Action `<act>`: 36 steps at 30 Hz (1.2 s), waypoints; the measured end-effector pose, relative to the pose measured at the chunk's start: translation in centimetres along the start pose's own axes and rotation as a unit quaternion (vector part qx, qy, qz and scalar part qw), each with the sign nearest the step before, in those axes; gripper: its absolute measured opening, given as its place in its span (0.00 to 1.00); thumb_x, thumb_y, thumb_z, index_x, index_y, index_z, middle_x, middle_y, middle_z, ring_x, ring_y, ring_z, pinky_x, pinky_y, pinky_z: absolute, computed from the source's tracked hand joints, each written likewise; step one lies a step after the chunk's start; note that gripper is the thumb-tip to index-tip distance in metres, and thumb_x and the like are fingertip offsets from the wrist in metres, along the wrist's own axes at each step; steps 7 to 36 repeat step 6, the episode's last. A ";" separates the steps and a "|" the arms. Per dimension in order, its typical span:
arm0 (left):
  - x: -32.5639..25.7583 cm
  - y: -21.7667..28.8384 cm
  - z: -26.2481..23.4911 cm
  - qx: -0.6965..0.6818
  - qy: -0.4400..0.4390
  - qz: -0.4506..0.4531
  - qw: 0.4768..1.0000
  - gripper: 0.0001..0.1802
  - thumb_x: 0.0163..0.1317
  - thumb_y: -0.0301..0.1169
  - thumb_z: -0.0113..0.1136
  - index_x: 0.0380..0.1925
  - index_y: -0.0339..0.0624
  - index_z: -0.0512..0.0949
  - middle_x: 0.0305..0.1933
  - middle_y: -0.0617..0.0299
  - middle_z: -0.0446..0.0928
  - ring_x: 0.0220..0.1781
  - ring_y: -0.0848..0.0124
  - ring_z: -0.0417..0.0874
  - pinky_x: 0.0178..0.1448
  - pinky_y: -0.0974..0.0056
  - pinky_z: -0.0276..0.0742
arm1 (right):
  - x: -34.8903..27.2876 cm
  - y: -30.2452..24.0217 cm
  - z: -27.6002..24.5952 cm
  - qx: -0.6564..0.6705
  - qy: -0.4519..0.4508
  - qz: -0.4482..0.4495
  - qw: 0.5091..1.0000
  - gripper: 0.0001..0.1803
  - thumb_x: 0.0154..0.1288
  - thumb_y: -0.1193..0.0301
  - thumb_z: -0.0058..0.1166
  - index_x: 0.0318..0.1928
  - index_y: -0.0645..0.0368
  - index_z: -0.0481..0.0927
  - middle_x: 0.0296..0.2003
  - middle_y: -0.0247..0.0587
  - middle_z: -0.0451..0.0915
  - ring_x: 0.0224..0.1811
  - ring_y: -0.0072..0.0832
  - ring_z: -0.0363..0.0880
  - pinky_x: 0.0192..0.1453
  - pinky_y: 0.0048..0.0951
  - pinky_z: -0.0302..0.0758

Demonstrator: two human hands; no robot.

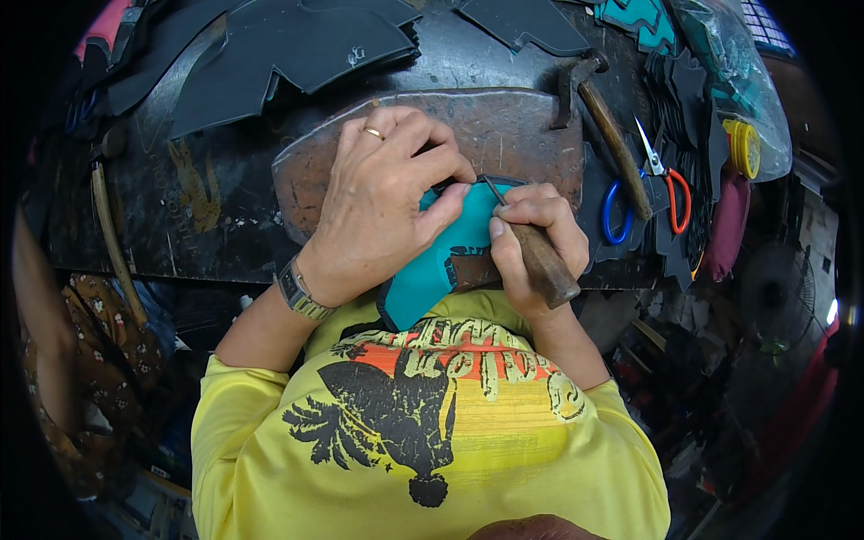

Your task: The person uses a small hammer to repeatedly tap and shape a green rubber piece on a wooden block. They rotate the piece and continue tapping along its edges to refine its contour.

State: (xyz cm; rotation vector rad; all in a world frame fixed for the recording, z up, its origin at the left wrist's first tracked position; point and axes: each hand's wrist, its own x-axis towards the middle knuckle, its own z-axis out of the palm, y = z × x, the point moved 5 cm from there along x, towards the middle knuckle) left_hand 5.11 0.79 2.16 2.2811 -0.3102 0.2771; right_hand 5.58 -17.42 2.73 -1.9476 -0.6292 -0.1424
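A teal cut piece with black folded edges (423,290) lies partly over a worn brown board (513,130) and hangs past the table's front edge. My left hand (373,202), with a ring and a wristwatch, has thumb and forefinger closed on the piece's far edge; the fingertips hide part of that rim. An awl with a wooden handle (543,263) sits in the closed fingers of my right hand (556,223). Its thin metal tip reaches the black edge, just right of my left fingertips. Whether it touches or pierces the material, I cannot tell.
A hammer (616,148) and red-and-blue-handled scissors (654,169) lie at right, near stacked black pieces (681,99), a yellow container (743,149) and a clear bag (756,90). Large black sheets (297,49) cover the far left. Another hammer (111,229) and a person's arm (49,315) are leftward.
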 end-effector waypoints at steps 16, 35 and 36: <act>0.1 0.0 0.0 0.005 0.001 -0.002 1.000 0.06 0.58 0.31 0.72 0.35 0.48 0.86 0.49 0.64 0.80 0.59 0.61 0.77 0.62 0.54 0.67 | 0.2 -0.1 0.1 0.001 -0.010 -0.005 1.000 0.12 0.55 0.83 0.66 0.40 0.64 0.80 0.34 0.49 0.83 0.34 0.39 0.85 0.41 0.33 0.82; 0.1 0.0 0.0 0.005 0.001 -0.002 1.000 0.06 0.58 0.31 0.72 0.35 0.48 0.86 0.49 0.64 0.80 0.59 0.61 0.77 0.62 0.54 0.67 | 0.2 -0.1 0.1 0.001 -0.010 -0.005 1.000 0.12 0.55 0.83 0.66 0.40 0.64 0.80 0.34 0.49 0.83 0.34 0.39 0.85 0.41 0.33 0.82; 0.1 0.0 0.0 0.005 0.001 -0.002 1.000 0.06 0.58 0.31 0.72 0.35 0.48 0.86 0.49 0.64 0.80 0.59 0.61 0.77 0.62 0.54 0.67 | 0.2 -0.1 0.1 0.001 -0.010 -0.005 1.000 0.12 0.55 0.83 0.66 0.40 0.64 0.80 0.34 0.49 0.83 0.34 0.39 0.85 0.41 0.33 0.82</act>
